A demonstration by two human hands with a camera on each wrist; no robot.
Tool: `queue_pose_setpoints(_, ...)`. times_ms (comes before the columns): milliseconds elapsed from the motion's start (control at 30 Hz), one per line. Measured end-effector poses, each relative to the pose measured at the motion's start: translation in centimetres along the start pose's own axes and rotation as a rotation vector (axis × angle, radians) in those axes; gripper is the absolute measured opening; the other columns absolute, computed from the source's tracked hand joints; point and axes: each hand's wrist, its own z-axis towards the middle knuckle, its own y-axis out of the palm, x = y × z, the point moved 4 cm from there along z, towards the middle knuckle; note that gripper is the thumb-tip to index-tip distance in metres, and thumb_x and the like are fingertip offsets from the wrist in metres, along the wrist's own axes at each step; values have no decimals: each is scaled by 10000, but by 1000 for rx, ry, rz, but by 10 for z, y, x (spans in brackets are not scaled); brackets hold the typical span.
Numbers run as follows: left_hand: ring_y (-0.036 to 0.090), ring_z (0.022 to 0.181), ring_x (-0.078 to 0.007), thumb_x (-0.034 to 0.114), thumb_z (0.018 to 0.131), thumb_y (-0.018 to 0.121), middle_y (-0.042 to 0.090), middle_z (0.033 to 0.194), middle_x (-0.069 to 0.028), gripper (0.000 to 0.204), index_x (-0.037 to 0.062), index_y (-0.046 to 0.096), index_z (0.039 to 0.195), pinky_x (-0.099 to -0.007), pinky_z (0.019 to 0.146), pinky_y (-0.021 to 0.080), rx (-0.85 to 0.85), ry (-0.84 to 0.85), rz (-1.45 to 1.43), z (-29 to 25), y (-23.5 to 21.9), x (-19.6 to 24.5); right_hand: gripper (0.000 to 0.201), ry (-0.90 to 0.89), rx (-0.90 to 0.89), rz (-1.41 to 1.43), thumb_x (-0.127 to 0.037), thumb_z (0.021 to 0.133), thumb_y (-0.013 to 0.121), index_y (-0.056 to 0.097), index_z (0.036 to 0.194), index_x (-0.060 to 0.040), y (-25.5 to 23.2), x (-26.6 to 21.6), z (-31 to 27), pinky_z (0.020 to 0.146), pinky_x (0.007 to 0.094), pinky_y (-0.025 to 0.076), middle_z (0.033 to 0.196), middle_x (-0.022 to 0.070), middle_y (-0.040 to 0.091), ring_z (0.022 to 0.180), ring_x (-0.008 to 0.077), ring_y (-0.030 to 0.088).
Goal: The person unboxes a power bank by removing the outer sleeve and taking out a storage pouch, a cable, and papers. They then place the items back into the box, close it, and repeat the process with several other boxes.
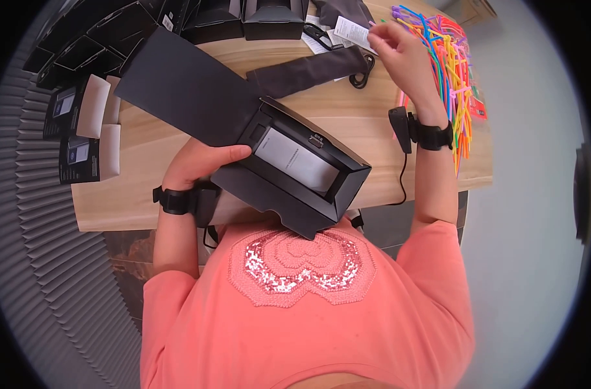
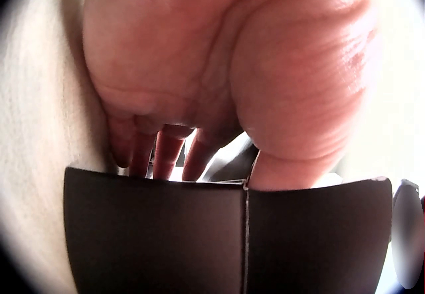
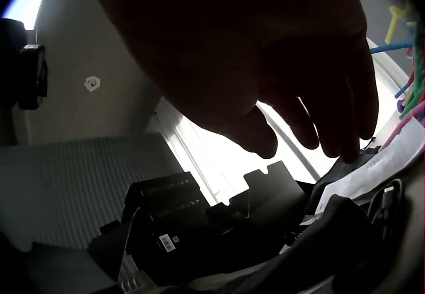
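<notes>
My left hand [image 1: 201, 160] grips an opened black box [image 1: 350, 188] at its near left end. The thumb lies over the edge, and the fingers go out of sight beneath it. The box's wide lid [image 1: 188, 84] stands folded back to the upper left. Inside lies a silver-grey panel [image 1: 295, 159] with small print, and a small dark piece [image 1: 316, 141] sits beside it. My right hand [image 1: 402, 58] hovers at the back right with loosely bent fingers and nothing between them. Its fingertips are close to a white printed leaflet [image 1: 352, 31].
A dark cloth pouch [image 1: 308, 70] and a coiled black cable [image 1: 361, 72] lie behind the box. Bright pipe cleaners [image 1: 454, 84] spread along the right edge. Two small open boxes [image 1: 80, 159] stand at left, with larger black boxes [image 1: 211, 19] along the back.
</notes>
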Motion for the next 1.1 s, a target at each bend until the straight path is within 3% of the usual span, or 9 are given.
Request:
queue_pose_setpoints(100,519,1227,-193,187,811,817,569,1349,-78,677,-20,515,1381,-322,1070,397,-3,-4,32,0,-1,1,335,143,-159,-459,-301,862,726,695,1007,-1,7,31,-5,742,400,529,888,173,696,816,350,673)
queue_pose_setpoints(267,517,1230,-193,183,809,817,566,1352,-78,684,-23,509,1384,-323,1073,395,-6,-18,14,1,-1,0,288,-6,-234,-544,-277,853,734,691,989,-27,28,48,-17,779,446,503,965,170,659,926,353,645)
queue_pose_setpoints(367,521,1229,-192,165,808,810,568,1349,-78,670,-20,514,1381,-322,1070,399,15,-13,14,-1,-1,0,249,-92,-205,-583,-246,862,722,685,1003,-44,24,29,-10,744,389,500,921,142,646,881,301,643)
queue_pose_setpoints(433,528,1224,-191,147,810,803,573,1344,-78,655,-15,520,1378,-323,1064,408,-18,-22,-33,1,0,0,221,-79,-23,-159,-224,889,698,679,1002,-36,1,-5,-5,701,333,486,848,88,633,805,213,631)
queue_pose_setpoints(533,535,1215,-190,144,813,801,577,1337,-77,647,-12,523,1375,-323,1059,414,-24,-6,-27,3,-1,-2,165,31,52,52,-189,952,679,648,1002,-35,-15,-43,0,586,248,472,871,-2,671,735,49,586)
queue_pose_setpoints(600,538,1210,-190,145,811,803,581,1331,-77,647,-13,524,1373,-323,1056,417,-20,-6,-24,2,0,-1,158,-21,65,124,-167,974,639,667,1073,-47,-19,-50,4,522,204,432,884,6,683,726,30,592)
queue_pose_setpoints(700,542,1203,-191,145,808,806,586,1323,-77,647,-13,527,1370,-324,1052,421,-6,-3,-22,2,0,0,62,-12,259,-113,-61,945,633,591,980,-31,-22,-88,5,574,266,427,712,45,579,667,99,548)
queue_pose_setpoints(1000,547,1200,-194,146,802,812,592,1318,-77,654,-9,528,1370,-328,1050,425,-11,4,21,2,-1,1,98,-160,162,-533,-81,888,661,621,911,5,-25,-50,18,650,383,486,767,193,633,726,317,644)
queue_pose_setpoints(1100,548,1202,-194,143,800,811,593,1318,-77,654,-8,529,1370,-329,1051,424,-9,-13,11,2,0,1,94,-197,227,-474,-84,879,667,632,882,3,-34,-94,16,642,385,492,779,204,646,733,352,652)
